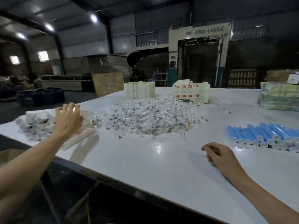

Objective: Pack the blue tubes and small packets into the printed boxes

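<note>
Several blue tubes (265, 135) with white caps lie stacked at the right of the white table (145, 167). A big heap of small clear packets (150, 118) fills the table's middle. Flat printed boxes (40, 123) lie in a loose pile at the left edge. My left hand (68, 118) reaches over that pile with its fingers spread, and I cannot tell whether it touches the boxes. My right hand (218, 155) rests on the bare table in front of the tubes, fingers curled, holding nothing.
Stacks of cream cartons (139, 92) and orange-marked cartons (191, 92) stand at the table's far side. Wrapped green bundles (278, 99) sit at the far right. A large machine (199, 59) stands behind. The table's near edge runs diagonally from left to lower right.
</note>
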`<state>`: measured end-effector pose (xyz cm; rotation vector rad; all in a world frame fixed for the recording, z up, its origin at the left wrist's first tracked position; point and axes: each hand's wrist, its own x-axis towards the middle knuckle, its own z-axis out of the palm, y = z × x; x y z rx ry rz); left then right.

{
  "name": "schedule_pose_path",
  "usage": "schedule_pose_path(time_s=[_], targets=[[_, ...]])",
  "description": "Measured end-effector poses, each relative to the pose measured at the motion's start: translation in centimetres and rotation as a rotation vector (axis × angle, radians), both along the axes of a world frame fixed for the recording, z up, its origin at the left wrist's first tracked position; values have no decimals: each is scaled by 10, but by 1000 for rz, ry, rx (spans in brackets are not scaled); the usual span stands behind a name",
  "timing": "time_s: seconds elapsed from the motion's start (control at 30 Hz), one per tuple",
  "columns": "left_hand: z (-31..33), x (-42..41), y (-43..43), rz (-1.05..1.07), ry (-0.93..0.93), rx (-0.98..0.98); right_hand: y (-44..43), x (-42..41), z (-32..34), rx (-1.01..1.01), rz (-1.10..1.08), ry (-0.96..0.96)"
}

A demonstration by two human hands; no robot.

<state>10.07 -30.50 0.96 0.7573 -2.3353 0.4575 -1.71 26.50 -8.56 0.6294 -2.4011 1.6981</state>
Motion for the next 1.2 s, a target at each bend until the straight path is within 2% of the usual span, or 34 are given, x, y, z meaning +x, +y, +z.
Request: schedule_pose_path(time_s=[0.13,0.23,0.3,0.43,0.53,0.63,0.73,0.83,0.93,1.0,1.1,1.2], targets=[[18,-6,-30,85,-100,-15,-3,2,1,33,70,11],[9,-8,-45,166,-238,-11,-3,0,0,25,89,8],[-3,-9,-50,157,-265,-36,-2,-2,-2,8,92,0],[-9,-8,-48,116,-179,-139,-2,-6,-7,25,121,-5],[1,-10,-35,-40,-65,-72,-3,-8,-7,35,131,10],[13,-14,5,-270,73,177,-4,-8,-8,57,123,49],[10,-12,71,-581,169,639,-5,-2,-5,58,132,66],[-5,-10,144,-816,203,1106,-13,8,2,-40,162,30],[-27,-12,210,-1010,122,1430,-22,16,19,-177,196,-38],[-40,-16,247,-1084,38,1560,-27,18,30,-253,231,-108],[-57,-24,288,-1163,-124,1657,-35,19,40,-401,243,-223],[-69,-31,313,-1226,-297,1726,-35,17,38,-467,219,-204]])
